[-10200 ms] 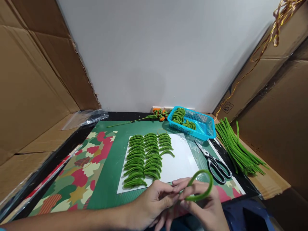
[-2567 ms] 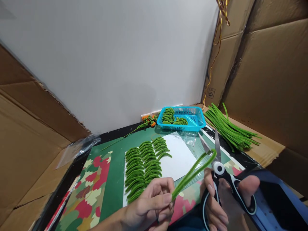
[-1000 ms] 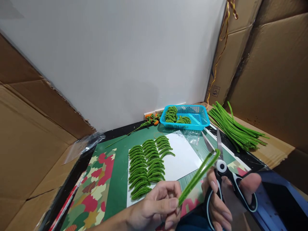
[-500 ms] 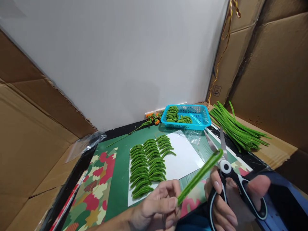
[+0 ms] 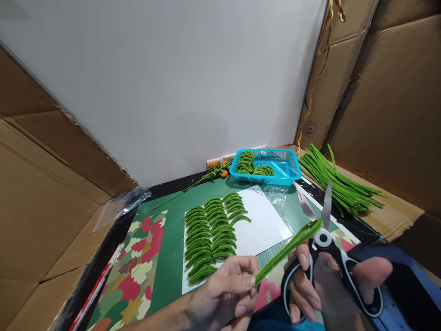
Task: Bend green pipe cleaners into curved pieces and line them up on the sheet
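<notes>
A pale wall (image 5: 165,82) stands behind the table (image 5: 168,187), with brown cardboard (image 5: 392,92) closing in both sides. A green mat (image 5: 170,243) covers much of the tabletop, and on it lies the white sheet (image 5: 263,225), from which everything else can be placed. On the left part of the sheet, curved green pieces (image 5: 196,239) sit in three columns, the third shorter than the other two.

Over the near edge of the sheet, the left hand (image 5: 229,287) pinches the lower end of a folded green strip (image 5: 287,250) between thumb and fingers. The strip slants up past the sheet's near right corner, its bend in front of the scissors (image 5: 323,238). To the right of the sheet, the right hand (image 5: 327,280) grasps those scissors, fingers and thumb through the handles, blades spread apart; whether strip and blades touch, I cannot tell.

Beyond the sheet's far edge is a blue basket (image 5: 265,179) holding more curved pieces. A bundle of green stems (image 5: 341,184) lies farther right of the sheet; orange flowers (image 5: 217,166) lie behind it, and camouflage-patterned paper (image 5: 138,257) is to its left.
</notes>
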`<state>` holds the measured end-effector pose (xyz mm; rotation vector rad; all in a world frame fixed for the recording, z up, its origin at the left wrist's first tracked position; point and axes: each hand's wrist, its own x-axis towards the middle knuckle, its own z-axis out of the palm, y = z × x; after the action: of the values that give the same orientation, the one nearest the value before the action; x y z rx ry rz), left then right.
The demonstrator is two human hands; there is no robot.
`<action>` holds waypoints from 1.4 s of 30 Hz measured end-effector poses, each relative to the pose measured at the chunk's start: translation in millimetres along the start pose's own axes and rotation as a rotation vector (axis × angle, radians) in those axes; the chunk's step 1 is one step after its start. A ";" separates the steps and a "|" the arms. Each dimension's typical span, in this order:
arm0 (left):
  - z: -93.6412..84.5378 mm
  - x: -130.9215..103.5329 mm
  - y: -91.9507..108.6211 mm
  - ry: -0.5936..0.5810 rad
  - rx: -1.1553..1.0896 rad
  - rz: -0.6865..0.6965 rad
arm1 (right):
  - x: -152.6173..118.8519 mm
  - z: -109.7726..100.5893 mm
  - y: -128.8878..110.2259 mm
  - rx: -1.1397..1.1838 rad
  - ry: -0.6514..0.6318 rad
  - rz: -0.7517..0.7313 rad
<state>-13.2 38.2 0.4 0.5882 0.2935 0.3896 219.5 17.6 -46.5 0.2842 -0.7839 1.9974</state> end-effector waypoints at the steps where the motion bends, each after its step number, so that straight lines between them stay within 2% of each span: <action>1: 1.2 0.1 0.8 0.001 -0.006 -0.001 | 2.1 6.7 -2.4 -0.021 0.055 -0.022; 2: 2.6 0.2 1.8 -0.001 -0.011 -0.006 | 3.4 13.5 -4.4 -0.074 0.160 -0.063; 4: 4.5 0.4 3.6 -0.012 -0.020 -0.023 | 4.1 24.4 -5.8 -0.125 0.209 -0.079; 6: 4.2 0.5 4.4 -0.020 -0.028 -0.028 | 3.1 29.0 -3.8 -0.126 0.220 -0.078; 15: -6.6 0.5 2.6 -0.092 -0.049 0.014 | -4.1 23.8 7.2 0.015 0.256 -0.119; 21: -3.2 -0.5 4.0 -0.085 -0.032 0.005 | -3.9 28.5 6.3 -0.043 0.327 -0.108; 24: -1.6 -1.9 4.2 -0.052 -0.010 -0.009 | -1.4 30.9 5.0 -0.070 0.305 -0.114; 29: 0.9 -4.4 5.7 0.048 0.052 -0.067 | 1.8 29.1 3.9 -0.022 0.185 -0.100; 35: -0.6 -2.6 6.4 0.023 0.047 -0.106 | -2.6 19.4 2.1 -0.042 0.036 -0.083; 37: -2.9 -2.4 6.2 -0.003 0.028 -0.097 | -3.2 20.0 2.3 -0.032 0.039 -0.110; 42: -8.2 -1.6 6.0 -0.073 -0.025 -0.087 | -1.0 26.3 3.4 0.007 0.158 -0.082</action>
<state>-19.3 46.0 -2.4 0.5619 0.2436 0.2867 214.2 -0.9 -28.1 0.1571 -0.6548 1.9201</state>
